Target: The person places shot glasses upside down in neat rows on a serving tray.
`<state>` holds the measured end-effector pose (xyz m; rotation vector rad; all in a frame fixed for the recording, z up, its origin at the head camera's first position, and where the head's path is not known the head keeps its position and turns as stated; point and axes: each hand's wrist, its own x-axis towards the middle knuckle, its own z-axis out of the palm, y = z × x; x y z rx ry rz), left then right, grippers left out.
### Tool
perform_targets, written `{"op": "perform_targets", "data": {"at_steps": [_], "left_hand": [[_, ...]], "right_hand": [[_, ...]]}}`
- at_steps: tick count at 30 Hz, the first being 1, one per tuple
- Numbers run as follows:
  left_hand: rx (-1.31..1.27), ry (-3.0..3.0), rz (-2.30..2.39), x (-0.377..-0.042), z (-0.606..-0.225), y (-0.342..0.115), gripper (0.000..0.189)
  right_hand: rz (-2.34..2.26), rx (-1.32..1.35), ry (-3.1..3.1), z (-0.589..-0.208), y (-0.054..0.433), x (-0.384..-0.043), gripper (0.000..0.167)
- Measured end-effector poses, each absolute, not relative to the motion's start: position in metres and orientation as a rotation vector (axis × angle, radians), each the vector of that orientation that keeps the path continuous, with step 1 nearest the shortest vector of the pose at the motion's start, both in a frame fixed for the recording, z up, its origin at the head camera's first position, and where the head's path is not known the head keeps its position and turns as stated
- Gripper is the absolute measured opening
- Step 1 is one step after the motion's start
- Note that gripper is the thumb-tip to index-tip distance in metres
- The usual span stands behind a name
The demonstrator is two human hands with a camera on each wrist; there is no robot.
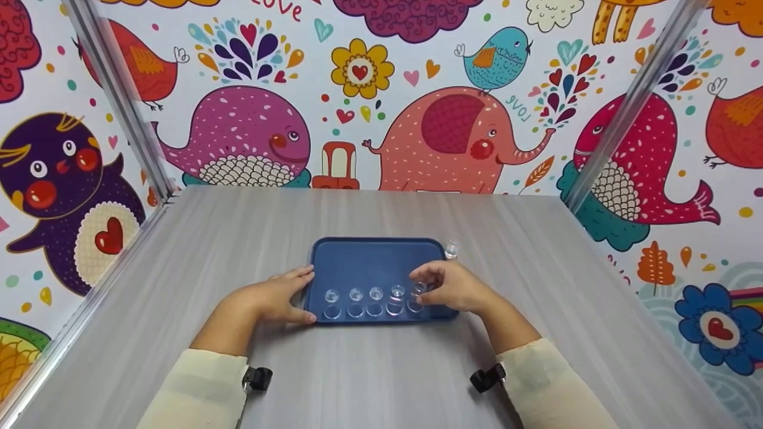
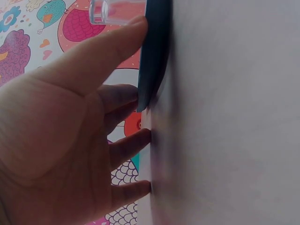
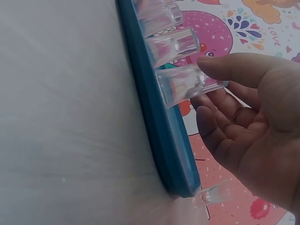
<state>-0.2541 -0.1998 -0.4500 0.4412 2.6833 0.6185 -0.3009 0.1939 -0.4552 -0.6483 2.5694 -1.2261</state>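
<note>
A blue tray [image 1: 375, 256] lies on the table, with several small clear glasses [image 1: 356, 302] in a row along its near edge. They stand with the wider end on the tray. My right hand [image 1: 456, 289] pinches the rightmost glass [image 3: 180, 86] near its narrower upper end, thumb on the near side and fingers behind. That glass stands at the tray's surface in the right wrist view. At the tray's left side rests my left hand [image 1: 271, 298], fingers spread, thumb by the near corner and fingertips along the rim.
Another clear glass [image 1: 451, 249] stands just outside the tray, by its far right corner. The wood-grain table [image 1: 238, 238] is enclosed by printed panels [image 1: 357, 119] with cartoon animals, joined by metal posts [image 1: 632, 101] at the corners.
</note>
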Motion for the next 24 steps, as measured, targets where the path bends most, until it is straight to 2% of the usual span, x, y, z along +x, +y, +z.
{"op": "perform_targets", "data": {"at_steps": [7, 12, 17, 24], "left_hand": [[0.467, 2.689, 0.597, -0.254, -0.449, -0.199, 0.102], [0.458, 2.694, 0.584, -0.254, -0.45, -0.198, 0.101], [0.445, 2.687, 0.578, -0.255, -0.449, -0.198, 0.102], [0.45, 2.684, 0.599, -0.253, -0.447, -0.197, 0.102]], "right_hand": [[-1.163, -0.648, 2.561, -0.456, 0.195, -0.302, 0.042], [-1.315, -0.639, 2.549, -0.447, 0.203, -0.309, 0.04], [-1.615, -0.411, 2.677, -0.438, 0.219, -0.324, 0.031], [-1.696, -0.115, 2.805, -0.435, 0.235, -0.354, 0.048]]}}
